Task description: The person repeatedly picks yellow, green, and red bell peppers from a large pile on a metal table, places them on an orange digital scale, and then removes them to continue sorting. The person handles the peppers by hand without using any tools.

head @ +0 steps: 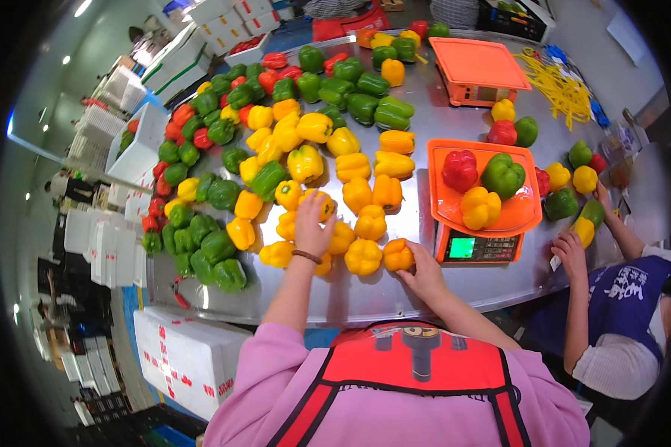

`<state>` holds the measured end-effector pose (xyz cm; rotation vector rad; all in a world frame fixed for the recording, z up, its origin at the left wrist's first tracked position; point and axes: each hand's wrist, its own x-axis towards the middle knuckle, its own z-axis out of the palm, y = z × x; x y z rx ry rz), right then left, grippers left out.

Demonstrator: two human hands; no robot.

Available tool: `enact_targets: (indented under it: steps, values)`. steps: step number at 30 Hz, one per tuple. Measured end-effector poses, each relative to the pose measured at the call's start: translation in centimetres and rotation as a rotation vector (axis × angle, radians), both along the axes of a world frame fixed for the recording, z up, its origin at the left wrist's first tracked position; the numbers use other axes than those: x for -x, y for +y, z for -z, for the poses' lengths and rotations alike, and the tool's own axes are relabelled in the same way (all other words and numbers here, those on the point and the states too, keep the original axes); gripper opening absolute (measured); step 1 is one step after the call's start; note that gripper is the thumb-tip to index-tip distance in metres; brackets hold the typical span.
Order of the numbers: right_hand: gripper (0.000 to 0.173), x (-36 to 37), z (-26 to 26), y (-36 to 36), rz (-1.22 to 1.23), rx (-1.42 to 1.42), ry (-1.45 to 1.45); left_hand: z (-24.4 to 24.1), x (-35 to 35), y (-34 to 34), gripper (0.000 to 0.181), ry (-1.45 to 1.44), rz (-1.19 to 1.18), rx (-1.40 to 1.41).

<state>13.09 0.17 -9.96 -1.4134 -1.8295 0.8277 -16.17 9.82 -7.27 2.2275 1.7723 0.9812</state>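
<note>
My left hand [311,232], with a brown band at the wrist, has its fingers and thumb around a yellow bell pepper [326,207] in the middle of the yellow ones. The fingers partly hide that pepper. On the near side of the steel table [380,302], my right hand [426,275] grips a smaller orange-yellow bell pepper [397,255] between thumb and fingers. Just left of it sits another yellow bell pepper [363,257]. To the right, the orange pan [514,215] of a digital scale [481,248] carries a red [459,171], a green [503,176] and a yellow pepper [481,208].
Green bell peppers [218,246] and red ones spread over the left and far table. A second orange scale [478,64] stands behind, near yellow straps [556,89]. At right, a co-worker's hands [571,254] hold peppers. A white foam box [184,352] stands below the table's left edge.
</note>
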Motion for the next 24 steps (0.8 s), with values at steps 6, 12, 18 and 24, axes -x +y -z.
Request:
enact_targets:
  steps: [6,12,18,24]
  values:
    - [0.075,0.1,-0.8,1.2,0.023,0.063,-0.071,-1.1,3.8,10.2,0.073,0.149,-0.059,-0.007]
    - [0.076,0.3,-0.1,1.1,0.048,0.061,-0.075,-2.2,3.4,19.4,0.088,0.298,-0.078,0.009]
    - [0.074,0.8,0.5,0.8,0.095,0.094,-0.101,-4.0,2.1,21.0,0.073,0.318,-0.186,0.241]
    - [0.075,0.4,1.4,0.7,0.087,0.08,-0.129,-4.3,10.9,20.3,0.038,-0.304,-0.32,0.078]
